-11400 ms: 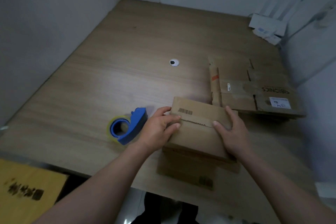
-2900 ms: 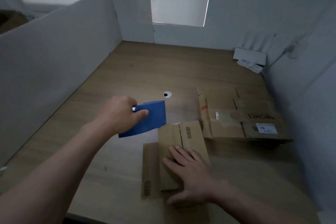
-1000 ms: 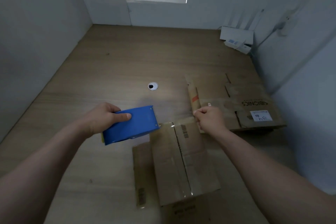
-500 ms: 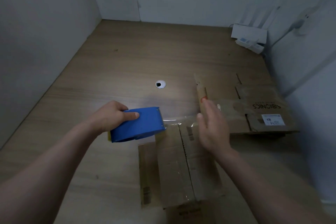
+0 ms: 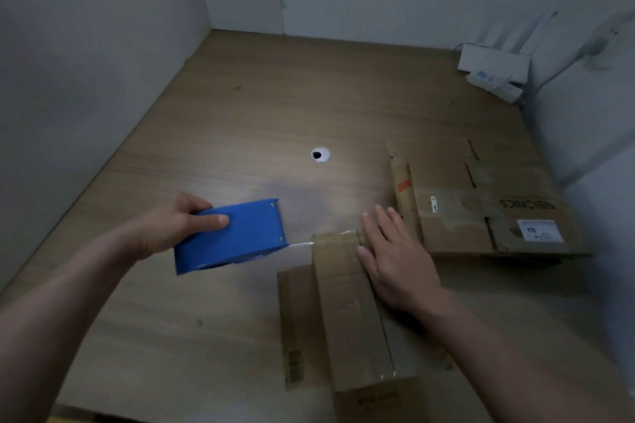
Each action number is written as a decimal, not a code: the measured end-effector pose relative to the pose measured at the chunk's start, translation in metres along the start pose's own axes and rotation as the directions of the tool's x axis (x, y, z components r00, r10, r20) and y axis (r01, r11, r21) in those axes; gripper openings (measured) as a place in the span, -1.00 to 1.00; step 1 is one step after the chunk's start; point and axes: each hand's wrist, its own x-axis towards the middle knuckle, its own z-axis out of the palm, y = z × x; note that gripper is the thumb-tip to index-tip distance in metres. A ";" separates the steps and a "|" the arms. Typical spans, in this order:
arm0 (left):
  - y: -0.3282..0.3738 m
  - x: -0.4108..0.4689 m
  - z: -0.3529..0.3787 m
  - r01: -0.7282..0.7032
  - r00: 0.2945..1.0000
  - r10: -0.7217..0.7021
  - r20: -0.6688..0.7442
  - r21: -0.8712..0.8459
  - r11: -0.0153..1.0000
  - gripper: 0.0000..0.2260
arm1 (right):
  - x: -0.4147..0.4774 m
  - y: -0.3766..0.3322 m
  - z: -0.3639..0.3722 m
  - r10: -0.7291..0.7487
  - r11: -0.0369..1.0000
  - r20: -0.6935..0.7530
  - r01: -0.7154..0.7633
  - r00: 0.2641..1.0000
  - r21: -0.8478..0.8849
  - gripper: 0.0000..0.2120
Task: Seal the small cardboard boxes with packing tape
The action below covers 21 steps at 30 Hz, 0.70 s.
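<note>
Under flat right hand [image 5: 395, 264], box [image 5: 347, 312] lengthwise near-to-far; left hand [image 5: 171, 227] clasped round blue tape dispenser [image 5: 237, 237].

Bare hands and forearms, uncovered right to the frame's edge.

The left hand [image 5: 171, 227] and left forearm [image 5: 68, 302] come in from the lower left of the frame. The right hand [image 5: 395, 268] and right forearm [image 5: 515, 354] come in from the lower right. Both arms show plain skin from fingertips to the bottom corners, wrists included. The forearms widen toward the frame's edges, stretched by the wide lens. The thumbnail [image 5: 222, 219] on the left hand, left of centre, looks short and rounded, though the dim light makes that hard to confirm. The knuckles and finger joints of the right hand, right of centre, show as soft creases.
</note>
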 end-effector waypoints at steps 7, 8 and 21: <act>0.009 0.012 0.020 0.086 0.996 -0.076 -0.047 0.296 0.951 -0.66 | 0.001 -0.001 0.003 -0.004 1.000 -0.025 0.004 1.000 0.021 -0.40; 0.012 0.013 0.024 0.105 0.994 -0.090 -0.060 0.331 0.938 -0.66 | 0.001 -0.002 0.004 -0.002 1.000 -0.029 0.002 1.000 0.012 -0.39; 0.070 0.025 0.072 0.208 0.966 -0.047 -0.253 0.664 0.718 -0.64 | 0.000 -0.002 0.006 -0.005 0.999 -0.035 0.007 0.999 0.043 -0.40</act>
